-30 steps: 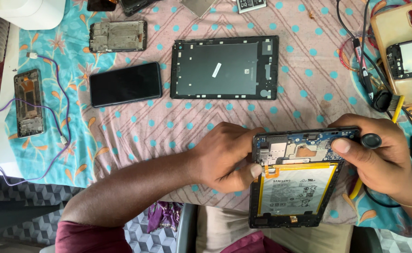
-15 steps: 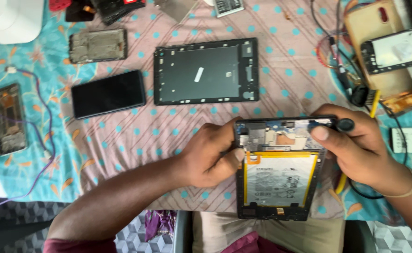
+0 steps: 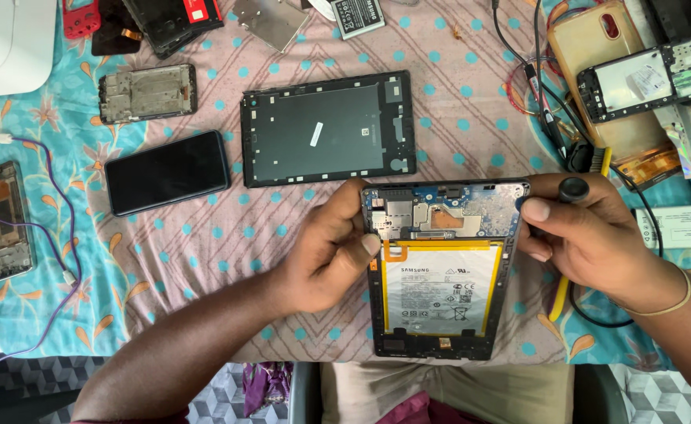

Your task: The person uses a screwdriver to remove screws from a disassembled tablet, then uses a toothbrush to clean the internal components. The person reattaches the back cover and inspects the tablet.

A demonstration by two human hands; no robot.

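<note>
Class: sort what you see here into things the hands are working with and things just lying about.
In use: left hand, right hand, opened tablet, black-handled tool.
Lying about: tablet back cover, black phone, phone frame, purple cable.

Both hands grip opened tablet: left hand, right hand.

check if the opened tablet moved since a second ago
Yes: the opened tablet moved away from the person; the gap to the black back cover has nearly closed.
</note>
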